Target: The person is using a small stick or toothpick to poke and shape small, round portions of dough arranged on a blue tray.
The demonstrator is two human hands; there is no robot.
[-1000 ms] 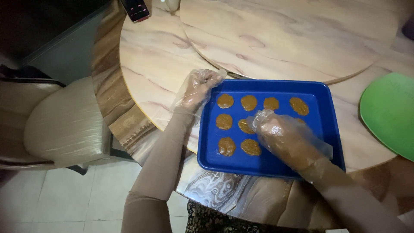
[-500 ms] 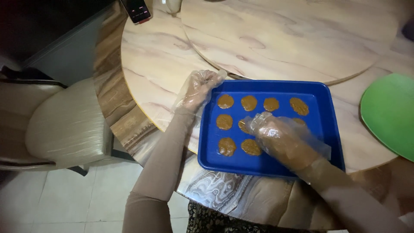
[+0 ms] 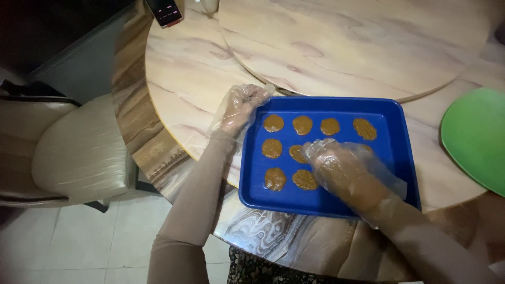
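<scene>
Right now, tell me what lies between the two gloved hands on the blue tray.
In the head view, brown dough patties lie on the blue tray between the left hand at its corner and the right hand.

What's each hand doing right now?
Left hand: gloved, closed on the corner rim of the blue tray.
Right hand: gloved, fingers down among the brown patties; grip cannot be told.

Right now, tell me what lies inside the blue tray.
Inside the blue tray lie flat brown dough patties, at least eight in view. The gloved right hand covers the tray's middle, so anything beneath it cannot be seen.
</scene>
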